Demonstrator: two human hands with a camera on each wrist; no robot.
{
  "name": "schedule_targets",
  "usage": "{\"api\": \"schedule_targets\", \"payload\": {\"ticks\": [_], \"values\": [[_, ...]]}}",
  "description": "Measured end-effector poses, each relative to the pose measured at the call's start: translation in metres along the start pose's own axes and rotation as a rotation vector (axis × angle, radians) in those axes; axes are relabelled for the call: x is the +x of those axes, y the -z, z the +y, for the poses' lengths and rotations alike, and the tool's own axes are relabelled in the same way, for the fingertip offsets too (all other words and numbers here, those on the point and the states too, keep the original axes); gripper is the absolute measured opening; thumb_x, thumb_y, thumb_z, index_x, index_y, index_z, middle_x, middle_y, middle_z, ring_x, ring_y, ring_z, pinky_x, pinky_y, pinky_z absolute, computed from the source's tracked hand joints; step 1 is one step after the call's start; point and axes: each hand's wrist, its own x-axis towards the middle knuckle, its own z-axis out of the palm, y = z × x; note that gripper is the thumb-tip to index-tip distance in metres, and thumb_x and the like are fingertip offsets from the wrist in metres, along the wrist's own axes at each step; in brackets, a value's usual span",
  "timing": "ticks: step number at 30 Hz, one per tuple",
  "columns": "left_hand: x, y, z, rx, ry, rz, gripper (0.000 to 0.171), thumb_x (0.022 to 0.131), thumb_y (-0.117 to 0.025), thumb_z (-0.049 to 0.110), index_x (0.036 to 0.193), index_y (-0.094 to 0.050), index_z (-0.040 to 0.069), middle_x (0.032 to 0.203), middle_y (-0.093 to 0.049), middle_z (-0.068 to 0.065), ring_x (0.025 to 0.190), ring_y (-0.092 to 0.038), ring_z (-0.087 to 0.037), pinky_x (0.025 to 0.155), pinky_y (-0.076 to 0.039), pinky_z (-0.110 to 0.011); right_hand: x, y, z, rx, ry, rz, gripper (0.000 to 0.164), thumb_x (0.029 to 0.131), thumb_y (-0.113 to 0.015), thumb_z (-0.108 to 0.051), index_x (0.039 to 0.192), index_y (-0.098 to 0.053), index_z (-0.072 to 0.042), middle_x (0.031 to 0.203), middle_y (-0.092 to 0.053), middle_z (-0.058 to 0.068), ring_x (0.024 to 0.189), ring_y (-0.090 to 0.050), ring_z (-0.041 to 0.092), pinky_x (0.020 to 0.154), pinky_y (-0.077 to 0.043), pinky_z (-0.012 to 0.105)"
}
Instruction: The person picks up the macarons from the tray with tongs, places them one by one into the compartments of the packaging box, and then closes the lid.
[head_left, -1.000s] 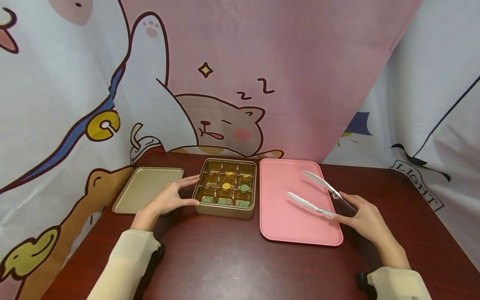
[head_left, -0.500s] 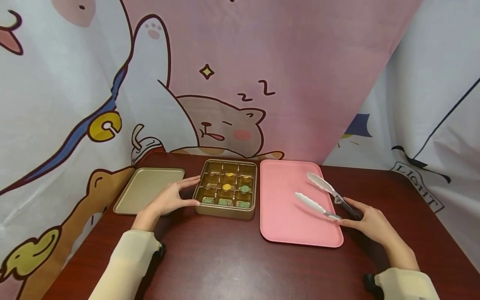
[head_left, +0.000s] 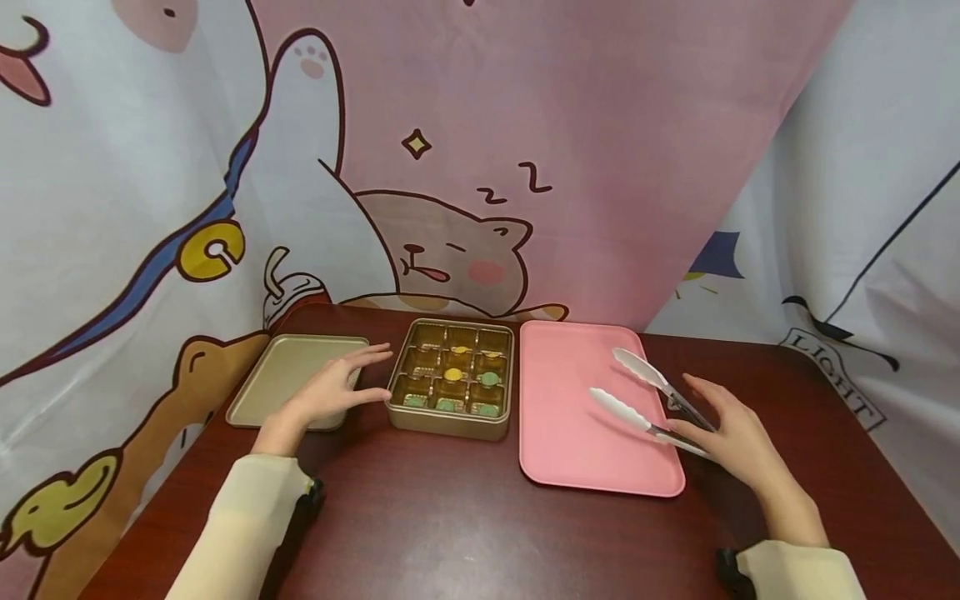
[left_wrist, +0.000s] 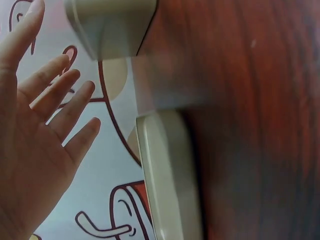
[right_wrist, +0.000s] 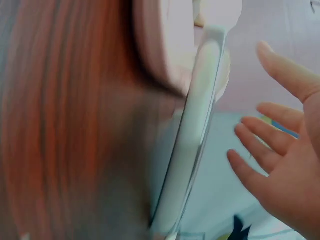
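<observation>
My left hand (head_left: 330, 390) hovers at the left side of a gold tin box (head_left: 450, 425), fingers spread and holding nothing, thumb tip close to the box's front-left corner. In the left wrist view the same hand (left_wrist: 42, 145) shows an empty palm. A clear insert divides the box into several compartments, some with yellow (head_left: 453, 375) or green (head_left: 490, 379) pieces. Metal tongs (head_left: 621, 408) with pale scalloped tips lie spread across the right edge of the pink tray (head_left: 558, 433). Just above their handle end is my right hand (head_left: 738, 437), fingers loose and apart from the tongs (right_wrist: 192, 135) in the right wrist view.
A shallow gold lid (head_left: 288, 379) lies flat left of the box, partly behind my left hand. The dark wooden table (head_left: 465, 533) reaches back to a cartoon-printed curtain (head_left: 600, 167).
My right hand has shifted the tongs slightly right and let go of them. My left hand has drawn back a little leftward from the box.
</observation>
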Motion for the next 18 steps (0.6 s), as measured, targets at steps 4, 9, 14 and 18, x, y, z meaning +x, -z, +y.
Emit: {"api": "schedule_targets", "payload": {"ticks": [4,9,14,18], "values": [[-0.002,0.011,-0.007,0.001,0.018,0.026,0.069,0.089,-0.074,0.038,0.148,-0.049,0.013,0.158,-0.042,-0.011,0.146,-0.036,-0.037,0.115,-0.031,-0.061,0.007,-0.008,-0.028,0.020,0.139,0.130,0.072,0.081,-0.083,-0.020,0.143,-0.050,-0.002,0.141,-0.052,0.026,0.122,-0.053,0.045,0.110,-0.044,0.035],[-0.010,0.026,-0.017,0.014,0.057,0.057,0.068,0.092,-0.071,0.037,0.149,-0.047,0.011,0.158,-0.041,-0.013,0.146,-0.036,-0.039,0.114,-0.031,-0.063,0.020,-0.022,-0.074,0.082,0.209,0.110,0.067,0.084,-0.080,-0.022,0.144,-0.052,-0.008,0.145,-0.052,0.020,0.129,-0.051,0.042,0.104,-0.045,0.052],[-0.018,0.040,-0.027,0.024,0.074,0.096,0.065,0.093,-0.070,0.035,0.149,-0.048,0.009,0.157,-0.041,-0.016,0.144,-0.038,-0.041,0.113,-0.031,-0.064,0.034,-0.042,-0.116,0.115,0.261,0.048,0.066,0.087,-0.077,-0.026,0.145,-0.051,-0.009,0.149,-0.051,0.016,0.139,-0.044,0.040,0.107,-0.037,0.064],[-0.026,0.049,-0.036,0.017,0.091,0.120,0.064,0.094,-0.069,0.036,0.148,-0.048,0.009,0.157,-0.042,-0.016,0.142,-0.040,-0.042,0.111,-0.033,-0.063,0.045,-0.059,-0.147,0.131,0.344,0.018,0.066,0.086,-0.078,-0.025,0.145,-0.052,-0.007,0.148,-0.052,0.014,0.138,-0.048,0.035,0.109,-0.041,0.057]]}}
